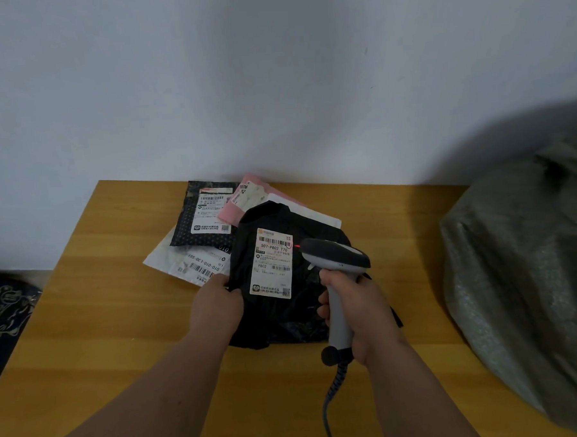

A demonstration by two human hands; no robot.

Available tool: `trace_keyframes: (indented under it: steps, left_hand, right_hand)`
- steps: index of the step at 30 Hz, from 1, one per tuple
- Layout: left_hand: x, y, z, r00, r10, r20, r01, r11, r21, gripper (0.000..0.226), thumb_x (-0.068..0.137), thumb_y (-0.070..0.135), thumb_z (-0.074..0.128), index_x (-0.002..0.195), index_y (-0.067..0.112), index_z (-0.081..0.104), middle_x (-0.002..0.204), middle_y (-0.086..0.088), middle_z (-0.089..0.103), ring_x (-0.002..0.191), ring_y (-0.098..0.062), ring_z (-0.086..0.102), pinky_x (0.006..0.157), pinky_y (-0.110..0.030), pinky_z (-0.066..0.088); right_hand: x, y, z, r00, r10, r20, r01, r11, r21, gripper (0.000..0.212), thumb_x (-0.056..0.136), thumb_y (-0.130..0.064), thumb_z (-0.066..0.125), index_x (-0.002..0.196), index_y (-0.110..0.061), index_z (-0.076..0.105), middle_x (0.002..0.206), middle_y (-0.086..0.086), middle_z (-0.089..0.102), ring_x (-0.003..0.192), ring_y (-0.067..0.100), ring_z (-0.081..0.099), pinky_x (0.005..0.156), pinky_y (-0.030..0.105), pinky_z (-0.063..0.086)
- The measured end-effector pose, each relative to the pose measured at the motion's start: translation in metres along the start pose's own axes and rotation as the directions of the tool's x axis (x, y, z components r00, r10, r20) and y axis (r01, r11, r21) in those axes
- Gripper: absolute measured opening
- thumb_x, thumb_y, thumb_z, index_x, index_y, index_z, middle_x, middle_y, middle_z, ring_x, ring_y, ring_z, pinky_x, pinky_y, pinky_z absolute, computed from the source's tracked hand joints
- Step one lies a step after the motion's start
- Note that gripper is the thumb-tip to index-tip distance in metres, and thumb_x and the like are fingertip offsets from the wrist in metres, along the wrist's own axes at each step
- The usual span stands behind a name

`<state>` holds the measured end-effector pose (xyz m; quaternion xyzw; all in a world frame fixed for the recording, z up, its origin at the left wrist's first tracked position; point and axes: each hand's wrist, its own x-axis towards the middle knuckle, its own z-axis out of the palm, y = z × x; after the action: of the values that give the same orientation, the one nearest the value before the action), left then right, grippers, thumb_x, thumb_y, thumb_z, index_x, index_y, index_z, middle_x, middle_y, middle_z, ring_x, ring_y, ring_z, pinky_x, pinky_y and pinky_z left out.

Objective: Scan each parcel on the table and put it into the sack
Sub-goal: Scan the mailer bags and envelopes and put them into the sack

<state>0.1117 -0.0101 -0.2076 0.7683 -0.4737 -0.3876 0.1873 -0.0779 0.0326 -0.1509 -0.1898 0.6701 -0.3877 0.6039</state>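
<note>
Head camera: A person is standing over a wooden table [125,327] set against a pale wall [273,78], with both bare forearms reaching forward. The left hand [218,305] is gripping the left edge of a black parcel [301,224], its fingers curling round the plastic with the thumb lying on top. The right hand [355,315] is wrapping all its fingers round the grey handle of a barcode scanner [335,252], whose dark head is pointing left at the white shipping label [273,262] on the black parcel. A red light is glowing at the scanner's nose, and a red mark is showing at the right end of the label's top barcode. A coiled cable [336,383] is hanging from the base of the handle toward the bottom of the frame.

The black parcel is lying near the middle of the table, overlapping 3 other parcels behind it: a black dotted parcel [187,230] with its own label, a pink parcel [236,207] nearest the wall, and a white parcel [179,260] partly under the dotted one. A grey-green woven sack [524,272] is sitting at the right side of the table, well apart from the parcels. A dark patterned cloth [7,306] is showing at the left edge, beyond the table.
</note>
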Motion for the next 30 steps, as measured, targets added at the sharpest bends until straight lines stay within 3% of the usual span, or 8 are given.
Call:
trace_keyframes:
  steps: [6,13,20,22,25,27,30]
  left_hand:
    - [0.001,0.003,0.001,1.000,0.001,-0.008,0.000,1.000,0.017,0.003,0.094,0.015,0.054,0.094,0.018,0.056,0.078,0.003,0.059,0.070,-0.008,0.054,0.056,-0.025,0.044]
    - [-0.003,0.013,-0.001,0.999,-0.048,0.010,0.049,0.998,-0.031,0.007,0.092,0.022,0.060,0.091,0.017,0.064,0.084,-0.003,0.066,0.081,-0.020,0.063,0.079,-0.044,0.057]
    - [-0.016,0.032,-0.011,1.000,0.015,-0.012,-0.016,0.993,-0.117,0.017,0.095,0.016,0.053,0.082,0.020,0.064,0.084,-0.007,0.068,0.083,-0.026,0.065,0.078,-0.047,0.056]
    - [-0.024,0.039,-0.017,0.994,0.100,-0.050,-0.103,0.993,-0.063,0.017,0.097,0.015,0.048,0.088,0.016,0.062,0.083,-0.005,0.064,0.080,-0.022,0.061,0.071,-0.038,0.053]
    - [-0.037,0.049,-0.026,0.968,0.232,-0.100,-0.230,0.973,0.032,0.023,0.100,0.014,0.044,0.115,0.010,0.062,0.094,-0.008,0.064,0.081,-0.022,0.057,0.067,-0.034,0.045]
    - [-0.054,0.057,-0.036,0.943,0.318,-0.094,-0.313,0.947,0.069,0.038,0.101,0.016,0.042,0.137,0.021,0.052,0.106,-0.008,0.064,0.090,-0.024,0.058,0.073,-0.033,0.045]
    - [-0.086,0.066,-0.051,0.889,0.450,-0.084,-0.444,0.892,0.085,0.050,0.102,0.015,0.038,0.146,0.039,0.039,0.112,-0.006,0.066,0.088,-0.020,0.058,0.073,-0.030,0.047]
  right_hand:
    - [0.005,0.001,-0.001,1.000,0.007,0.002,-0.007,1.000,-0.006,0.015,0.093,-0.027,0.067,0.094,-0.012,0.065,0.078,0.007,0.063,0.066,0.020,0.062,0.068,0.038,0.051]
    - [0.007,-0.003,-0.004,0.999,0.011,0.037,-0.011,1.000,-0.024,0.013,0.095,-0.027,0.066,0.097,-0.014,0.064,0.083,0.008,0.062,0.069,0.021,0.061,0.066,0.037,0.050]
    - [-0.011,-0.009,-0.009,0.999,-0.053,0.013,0.053,0.998,-0.029,0.015,0.095,-0.027,0.066,0.099,-0.013,0.065,0.083,0.008,0.062,0.070,0.021,0.061,0.067,0.037,0.050]
    - [-0.023,-0.010,-0.011,0.996,-0.085,-0.004,0.085,0.996,-0.017,0.017,0.095,-0.027,0.066,0.100,-0.012,0.065,0.083,0.008,0.062,0.069,0.020,0.060,0.066,0.037,0.050]
    - [-0.045,-0.011,-0.015,0.987,-0.151,-0.046,0.151,0.988,-0.008,0.015,0.094,-0.027,0.066,0.091,-0.013,0.065,0.079,0.006,0.061,0.067,0.018,0.060,0.068,0.036,0.050]
    - [-0.066,-0.009,-0.018,0.978,-0.191,-0.081,0.191,0.982,-0.001,0.018,0.093,-0.030,0.066,0.093,-0.011,0.065,0.078,0.005,0.062,0.067,0.017,0.061,0.069,0.036,0.050]
    - [-0.099,-0.004,-0.020,0.963,-0.245,-0.113,0.249,0.968,0.019,0.020,0.092,-0.029,0.065,0.085,-0.011,0.063,0.072,0.003,0.060,0.060,0.014,0.059,0.060,0.030,0.047]
